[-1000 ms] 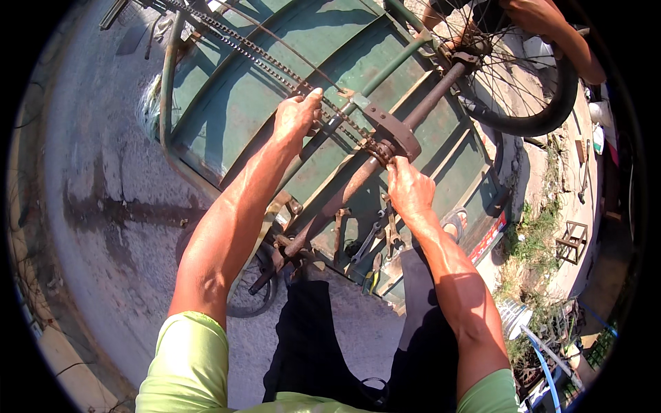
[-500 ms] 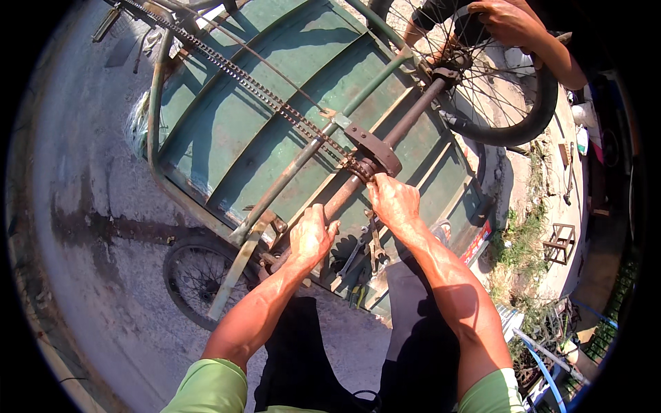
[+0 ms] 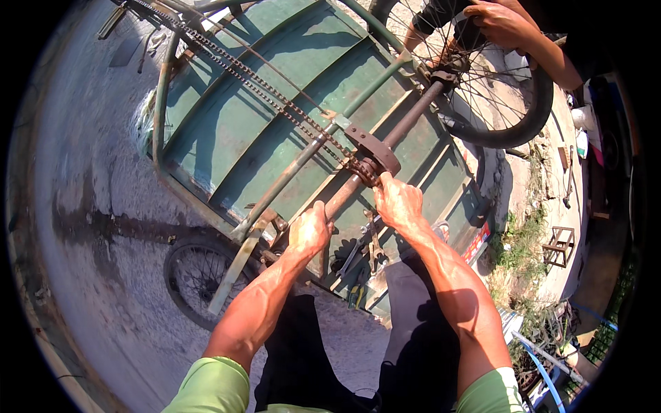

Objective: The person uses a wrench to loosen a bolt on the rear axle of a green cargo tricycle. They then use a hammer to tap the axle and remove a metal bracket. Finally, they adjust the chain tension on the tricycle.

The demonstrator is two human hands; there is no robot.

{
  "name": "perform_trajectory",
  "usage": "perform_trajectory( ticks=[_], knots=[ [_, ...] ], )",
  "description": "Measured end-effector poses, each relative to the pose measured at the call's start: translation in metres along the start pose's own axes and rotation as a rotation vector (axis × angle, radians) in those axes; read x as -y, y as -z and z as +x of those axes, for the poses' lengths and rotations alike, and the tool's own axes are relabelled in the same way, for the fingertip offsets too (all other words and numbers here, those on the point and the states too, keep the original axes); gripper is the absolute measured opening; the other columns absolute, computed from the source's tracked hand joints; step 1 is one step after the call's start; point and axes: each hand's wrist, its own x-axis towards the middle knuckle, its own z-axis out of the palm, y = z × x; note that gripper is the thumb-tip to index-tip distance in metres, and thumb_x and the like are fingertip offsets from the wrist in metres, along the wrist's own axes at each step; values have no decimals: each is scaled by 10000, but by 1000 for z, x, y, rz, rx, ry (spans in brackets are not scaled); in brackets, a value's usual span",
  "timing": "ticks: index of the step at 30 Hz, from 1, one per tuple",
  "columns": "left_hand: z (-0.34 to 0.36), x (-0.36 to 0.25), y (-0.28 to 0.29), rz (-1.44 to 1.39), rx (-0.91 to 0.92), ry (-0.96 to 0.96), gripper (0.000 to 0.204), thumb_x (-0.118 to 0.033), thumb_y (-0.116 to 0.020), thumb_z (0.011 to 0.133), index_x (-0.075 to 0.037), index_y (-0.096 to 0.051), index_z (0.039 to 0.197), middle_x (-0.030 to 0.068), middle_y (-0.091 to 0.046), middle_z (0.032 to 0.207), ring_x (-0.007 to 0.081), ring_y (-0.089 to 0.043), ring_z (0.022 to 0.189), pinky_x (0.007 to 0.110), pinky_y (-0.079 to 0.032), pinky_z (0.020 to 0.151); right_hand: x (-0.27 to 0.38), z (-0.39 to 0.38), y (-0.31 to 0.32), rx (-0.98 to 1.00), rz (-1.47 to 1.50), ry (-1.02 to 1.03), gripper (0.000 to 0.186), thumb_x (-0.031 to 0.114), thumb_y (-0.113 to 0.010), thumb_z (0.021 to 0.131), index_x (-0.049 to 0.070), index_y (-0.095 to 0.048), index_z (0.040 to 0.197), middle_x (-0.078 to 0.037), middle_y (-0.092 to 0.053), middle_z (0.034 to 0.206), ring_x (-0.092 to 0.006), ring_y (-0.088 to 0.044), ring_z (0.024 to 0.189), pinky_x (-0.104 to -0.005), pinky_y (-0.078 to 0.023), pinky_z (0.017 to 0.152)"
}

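A rusty axle (image 3: pixel 335 202) runs diagonally across the green underside of a cart (image 3: pixel 292 65). My left hand (image 3: pixel 310 230) is closed around its lower part. Farther up, the fingers of my right hand (image 3: pixel 400 202) are closed on the bicycle chain (image 3: pixel 303 122) where it loops round the sprocket (image 3: pixel 368 169); the exact fingertip grip is partly hidden. Beside the sprocket is a brown metal bracket (image 3: pixel 372 148). Several tools lie on the cart below my hands, among them a wrench (image 3: pixel 352 252) and pliers (image 3: pixel 357 294).
At the upper right, another person's hand (image 3: pixel 497 24) is by a spoked wheel (image 3: pixel 544 103) at the axle's far end. A second wheel (image 3: pixel 200 282) stands at lower left. A small metal stool frame (image 3: pixel 558 245) and weeds (image 3: pixel 518 251) are on the right.
My right hand has shifted slightly down and to the right at the sprocket. My left hand remains on the axle, its thumb a little changed in position.
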Motion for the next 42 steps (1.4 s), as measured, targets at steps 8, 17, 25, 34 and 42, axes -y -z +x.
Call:
perform_trajectory(
  ticks=[8,17,25,34,42],
  knots=[
    [2,2,1,-28,23,2,348,-234,-713,869,-16,-516,1055,271,-679,996,463,-651,983,538,-512,834,1,3,-3,22,-55,-23,181,196,-634,879,48,-557,950,-194,-700,767,-410,-697,714,-530,-517,636],
    [2,5,1,-24,22,-25,336,-230,-705,878,-4,-518,1043,280,-676,988,472,-647,979,540,-504,844,9,3,-17,-31,-52,-88,172,169,-619,857,53,-552,966,-187,-699,752,-399,-698,701,-527,-522,642],
    [1,4,0,-25,20,-37,332,-215,-705,882,2,-508,1039,277,-675,952,464,-654,954,541,-509,825,3,-6,-24,-94,45,-104,191,202,-631,875,84,-607,1023,-165,-707,803,-393,-693,755,-510,-518,659],
    [1,6,-1,-5,20,-50,331,-225,-686,890,-7,-501,1056,263,-685,961,450,-668,949,538,-520,824,-9,-4,-21,-23,36,-42,200,220,-627,912,89,-618,1063,-176,-701,812,-394,-690,766,-519,-513,663],
    [1,5,1,-12,30,-56,330,-238,-681,895,-7,-502,1050,261,-685,959,452,-667,951,542,-516,823,-4,-8,-23,-73,65,-115,218,227,-635,934,103,-617,1112,-160,-718,863,-383,-699,805,-503,-528,673]
  ],
)
